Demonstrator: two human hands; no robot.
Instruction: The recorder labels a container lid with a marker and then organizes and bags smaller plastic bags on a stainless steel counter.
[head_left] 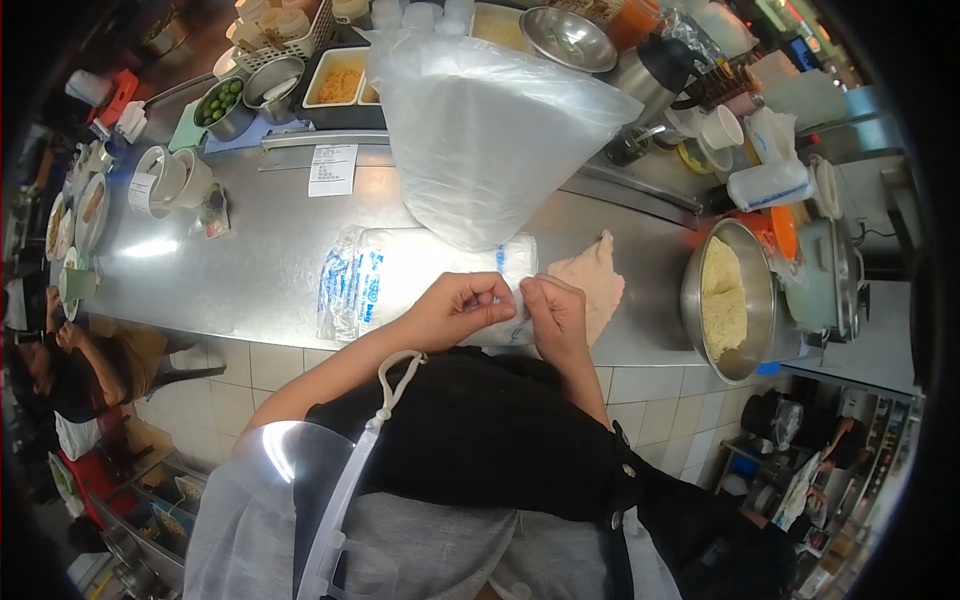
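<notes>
Just in front of my body, both hands are close together at the near edge of a pack of white plastic bags with blue print. My left hand is closed, thumb and fingers pinched together. A short gap to its right, my right hand is closed too, its thumb up against the curled fingers. I cannot make out what is in either pinch. Behind the pack rises a large translucent plastic bag, wide at the top. A crumpled pinkish cloth lies beside my right hand.
A steel bowl of yellow mash stands at the counter's right. Along the back are a paper slip, a pot of green limes, a tray of orange shreds and a thermal jug. White tubs stand left.
</notes>
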